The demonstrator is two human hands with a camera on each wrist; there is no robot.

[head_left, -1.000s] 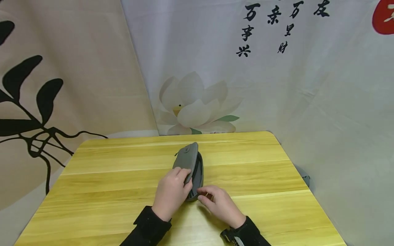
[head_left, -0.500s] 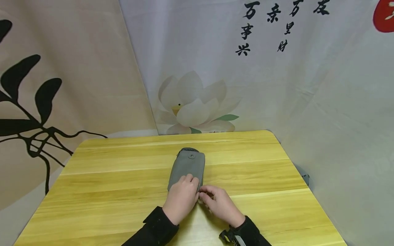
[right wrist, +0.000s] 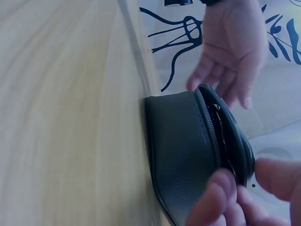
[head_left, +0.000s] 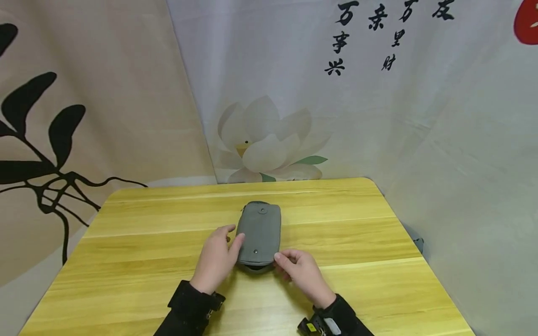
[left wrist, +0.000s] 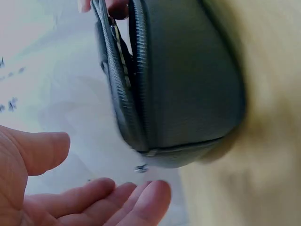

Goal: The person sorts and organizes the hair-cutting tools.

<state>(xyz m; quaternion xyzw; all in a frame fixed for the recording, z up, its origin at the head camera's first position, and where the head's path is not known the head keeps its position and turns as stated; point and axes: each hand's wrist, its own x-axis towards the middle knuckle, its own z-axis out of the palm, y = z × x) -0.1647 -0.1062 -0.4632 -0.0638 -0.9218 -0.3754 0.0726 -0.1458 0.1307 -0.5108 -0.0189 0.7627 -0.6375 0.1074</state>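
A grey zippered pouch (head_left: 259, 231) lies on the table, its lid lowered over the body. Along its side the zipper (left wrist: 142, 61) is undone and a dark gap shows, seen in both wrist views. My left hand (head_left: 216, 256) is just left of the pouch, thumb and fingers spread, holding nothing; the left wrist view shows a space between it and the pouch. At the near right corner my right hand (head_left: 303, 275) pinches the lid's edge, thumb (right wrist: 275, 176) on the outside and a finger at the gap. What lies inside the pouch is hidden.
The yellow wood-grain table (head_left: 147, 261) extends around the pouch on every side. Behind it hangs a printed cloth backdrop (head_left: 269, 70) with a lotus and dark characters. A dark wrist strap with a device (head_left: 317, 325) sits on the right wrist.
The lid, earlier raised by my left hand, has come down onto the pouch. My left hand has let go and moved left. My right hand has stayed near the same corner.
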